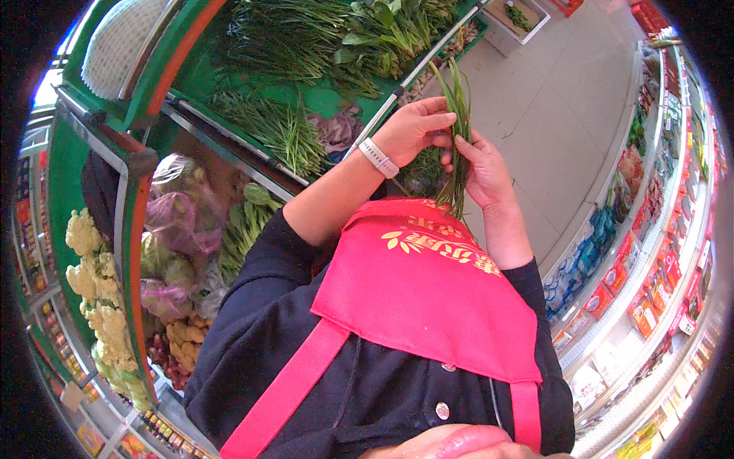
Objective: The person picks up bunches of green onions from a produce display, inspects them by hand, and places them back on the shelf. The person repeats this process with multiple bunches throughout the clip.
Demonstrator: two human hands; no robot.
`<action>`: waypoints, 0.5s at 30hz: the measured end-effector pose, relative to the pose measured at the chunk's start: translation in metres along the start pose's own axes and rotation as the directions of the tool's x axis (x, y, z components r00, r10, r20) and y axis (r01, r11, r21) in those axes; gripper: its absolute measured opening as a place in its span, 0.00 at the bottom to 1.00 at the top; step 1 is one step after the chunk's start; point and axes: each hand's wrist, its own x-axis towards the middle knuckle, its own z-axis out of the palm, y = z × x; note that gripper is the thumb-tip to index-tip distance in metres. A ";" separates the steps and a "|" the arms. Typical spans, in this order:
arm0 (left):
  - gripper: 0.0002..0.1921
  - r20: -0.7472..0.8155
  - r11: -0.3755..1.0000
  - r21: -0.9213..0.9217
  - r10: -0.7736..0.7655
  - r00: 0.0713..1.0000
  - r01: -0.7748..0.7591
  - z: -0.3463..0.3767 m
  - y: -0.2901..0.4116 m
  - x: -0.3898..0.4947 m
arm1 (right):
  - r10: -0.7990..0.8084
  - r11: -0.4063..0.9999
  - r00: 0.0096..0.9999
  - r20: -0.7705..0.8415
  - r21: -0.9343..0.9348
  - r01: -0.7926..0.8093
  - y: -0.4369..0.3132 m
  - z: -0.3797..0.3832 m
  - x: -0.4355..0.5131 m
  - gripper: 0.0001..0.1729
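A slim bunch of long green leafy stalks, which look like garlic chives, stands roughly upright between my hands, in front of the red apron. My right hand grips the bunch around its middle, thumb across the front. My left hand, with a pale wristband, pinches at the bunch from the other side with thumb and fingers. The lower ends of the stalks hang over the apron's upper edge. Part of the left fingers is hidden behind the stalks.
Left and ahead is a green produce stand with loose greens, leafy vegetables and a metal rail. Cauliflowers line the far left. A white box lies ahead; stocked shelves curve along the right.
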 end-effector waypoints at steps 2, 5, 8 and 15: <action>0.16 -0.020 1.000 -0.017 -0.008 1.000 0.007 0.000 -0.004 0.000 | 0.031 0.999 0.999 0.014 0.029 -0.031 0.003 -0.002 -0.001 0.14; 0.15 -0.089 1.000 -0.019 -0.005 0.996 0.003 0.002 -0.008 -0.003 | 0.083 0.997 0.997 0.012 -0.003 -0.083 0.007 -0.002 -0.004 0.16; 0.13 -0.209 0.997 -0.002 0.075 0.975 -0.077 0.008 -0.014 -0.002 | -0.051 0.951 0.995 -0.089 -0.307 0.021 0.010 -0.012 0.003 0.17; 0.17 -0.303 0.909 0.377 0.304 0.903 -0.179 0.015 -0.031 0.000 | -0.624 0.535 0.769 -0.135 -0.792 0.294 -0.030 0.021 0.000 0.21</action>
